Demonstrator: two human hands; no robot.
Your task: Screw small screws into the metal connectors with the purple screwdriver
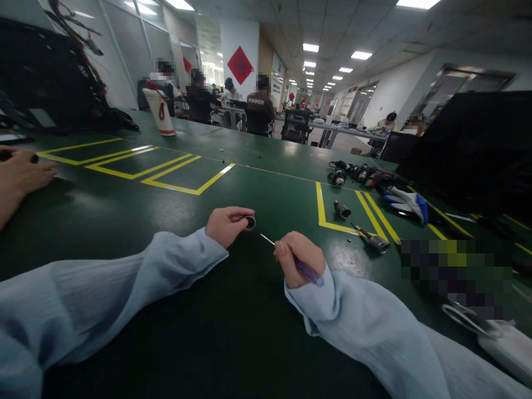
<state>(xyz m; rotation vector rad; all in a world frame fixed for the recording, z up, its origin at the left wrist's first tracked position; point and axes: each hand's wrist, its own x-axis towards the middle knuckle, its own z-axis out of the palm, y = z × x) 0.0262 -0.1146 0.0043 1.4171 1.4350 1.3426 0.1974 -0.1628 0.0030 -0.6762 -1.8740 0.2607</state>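
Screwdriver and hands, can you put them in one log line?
left hand: holds round hollow part; right hand: holds purple-handled screwdriver; tip: apart from part; table: green

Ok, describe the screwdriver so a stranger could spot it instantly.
Over the green table, find the person's right hand. It holds the screwdriver, thin shaft pointing toward their left hand. Unlike the grey metal parts nearby, its handle is translucent purple.

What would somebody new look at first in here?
Probably the left hand in the middle, holding a small round part, and the right hand nearby with a purple-handled tool. Then yellow tape on the green table, and the red diamond on the pillar behind.
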